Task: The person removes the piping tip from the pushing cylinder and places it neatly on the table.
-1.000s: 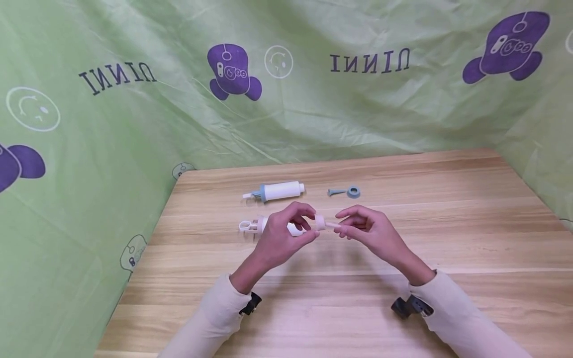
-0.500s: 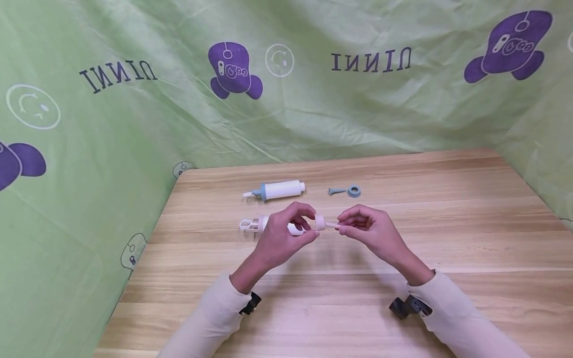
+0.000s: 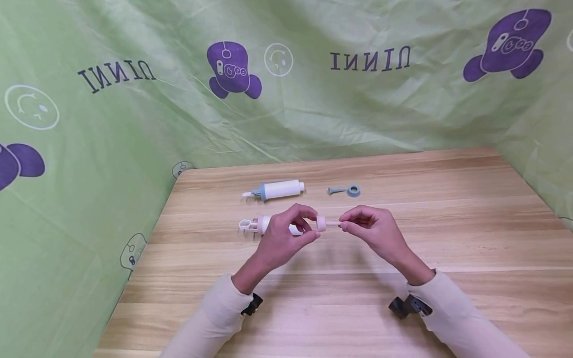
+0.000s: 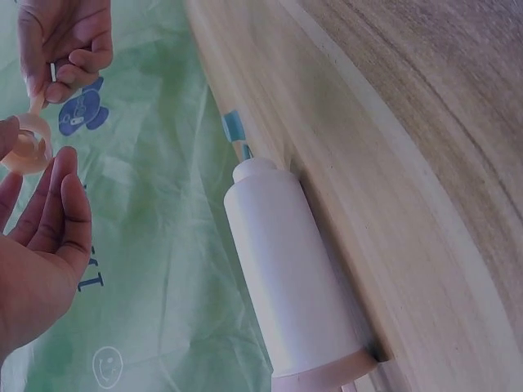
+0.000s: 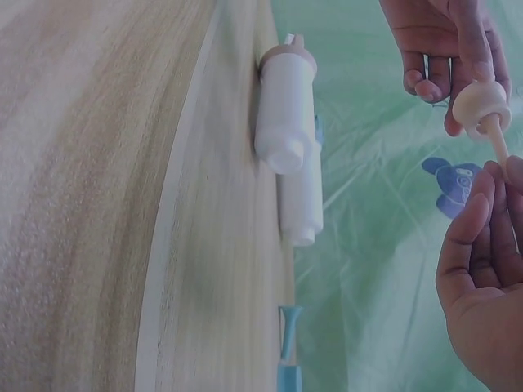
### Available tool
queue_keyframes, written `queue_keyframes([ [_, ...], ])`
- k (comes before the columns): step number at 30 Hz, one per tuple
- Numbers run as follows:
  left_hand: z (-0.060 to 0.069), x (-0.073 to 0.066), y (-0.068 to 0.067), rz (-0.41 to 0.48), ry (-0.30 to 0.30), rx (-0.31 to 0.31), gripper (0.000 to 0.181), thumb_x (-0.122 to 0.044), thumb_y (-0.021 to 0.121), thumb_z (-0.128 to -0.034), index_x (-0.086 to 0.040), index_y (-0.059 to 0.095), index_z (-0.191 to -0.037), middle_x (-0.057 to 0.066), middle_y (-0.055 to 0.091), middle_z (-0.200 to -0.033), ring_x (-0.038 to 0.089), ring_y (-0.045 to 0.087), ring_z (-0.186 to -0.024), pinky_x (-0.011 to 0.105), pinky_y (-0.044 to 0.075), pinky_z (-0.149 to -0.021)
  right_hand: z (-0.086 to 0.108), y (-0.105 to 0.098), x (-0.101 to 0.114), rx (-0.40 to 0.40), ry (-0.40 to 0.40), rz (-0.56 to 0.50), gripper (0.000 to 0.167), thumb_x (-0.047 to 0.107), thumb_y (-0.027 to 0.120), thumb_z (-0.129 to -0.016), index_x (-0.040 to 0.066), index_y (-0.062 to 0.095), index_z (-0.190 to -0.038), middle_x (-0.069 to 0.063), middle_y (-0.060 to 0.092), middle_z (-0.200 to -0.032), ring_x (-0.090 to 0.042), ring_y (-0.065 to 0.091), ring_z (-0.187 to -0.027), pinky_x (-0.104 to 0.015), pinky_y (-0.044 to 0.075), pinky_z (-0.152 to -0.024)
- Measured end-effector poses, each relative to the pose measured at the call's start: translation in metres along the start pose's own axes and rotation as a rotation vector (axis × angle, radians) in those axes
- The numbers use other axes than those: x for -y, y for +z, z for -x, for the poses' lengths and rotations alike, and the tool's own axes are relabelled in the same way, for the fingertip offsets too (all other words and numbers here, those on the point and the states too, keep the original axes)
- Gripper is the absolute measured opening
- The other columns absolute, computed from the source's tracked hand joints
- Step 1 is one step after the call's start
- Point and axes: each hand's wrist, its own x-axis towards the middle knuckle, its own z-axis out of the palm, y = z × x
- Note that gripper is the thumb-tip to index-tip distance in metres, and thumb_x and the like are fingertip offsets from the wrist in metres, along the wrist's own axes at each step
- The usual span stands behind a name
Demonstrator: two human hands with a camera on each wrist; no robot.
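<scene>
In the head view, my left hand (image 3: 282,236) pinches a pale pink ring-shaped cap (image 3: 321,223) between thumb and fingers, above the table. My right hand (image 3: 376,231) holds the outer end of a thin pink stem (image 3: 332,223), which reaches into the cap. From the right wrist view, the stem (image 5: 495,140) enters the opening of the rounded cap (image 5: 476,104). Behind my left hand lies a white cylinder with a pink collar (image 3: 261,224) and a loop handle, partly hidden by the fingers.
Farther back on the wooden table (image 3: 447,199) lies a white cylinder (image 3: 283,189) with a blue-grey collar and handle. To its right are a small blue-grey flared stem (image 3: 336,190) and a blue-grey ring (image 3: 353,190). A green printed cloth (image 3: 313,114) hangs around the table.
Both hands have shifted very slightly to the right with the cap and stem. The stem now lies more level, and a little more of it shows between the hands.
</scene>
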Motion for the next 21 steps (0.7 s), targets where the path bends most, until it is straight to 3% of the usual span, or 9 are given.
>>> queue_keyframes([
  [6, -0.0004, -0.0003, 0.0026, 0.002, 0.004, 0.004, 0.032, 0.001, 0.081, -0.0808, -0.006, 0.066, -0.108, 0.005, 0.072, -0.096, 0.007, 0.064, -0.072, 0.033, 0.056, -0.071, 0.0001, 0.0007, 0.0017, -0.002, -0.003, -0.005, 0.01, 0.001, 0.075, -0.089, -0.004, 0.072, -0.097, -0.016, 0.071, -0.093, -0.012, 0.068, -0.076, -0.023, 0.055, -0.068],
  [13, -0.0006, -0.0005, 0.0032, 0.0, -0.006, 0.003, 0.031, 0.0, 0.081, -0.0811, -0.005, 0.068, -0.108, 0.003, 0.072, -0.095, 0.007, 0.064, -0.072, 0.038, 0.057, -0.07, 0.0001, 0.0013, 0.0023, -0.001, -0.002, -0.011, 0.014, 0.002, 0.075, -0.089, -0.009, 0.071, -0.098, -0.015, 0.071, -0.093, -0.012, 0.068, -0.076, -0.023, 0.055, -0.068],
  [21, 0.0012, 0.0019, 0.0064, 0.023, -0.013, 0.006, 0.031, 0.001, 0.081, -0.081, -0.005, 0.067, -0.108, 0.006, 0.072, -0.09, 0.008, 0.064, -0.071, 0.03, 0.056, -0.07, 0.0011, 0.0038, 0.0019, 0.003, 0.01, -0.009, 0.009, 0.001, 0.074, -0.089, -0.003, 0.073, -0.097, -0.011, 0.072, -0.09, -0.016, 0.068, -0.076, -0.024, 0.055, -0.067],
])
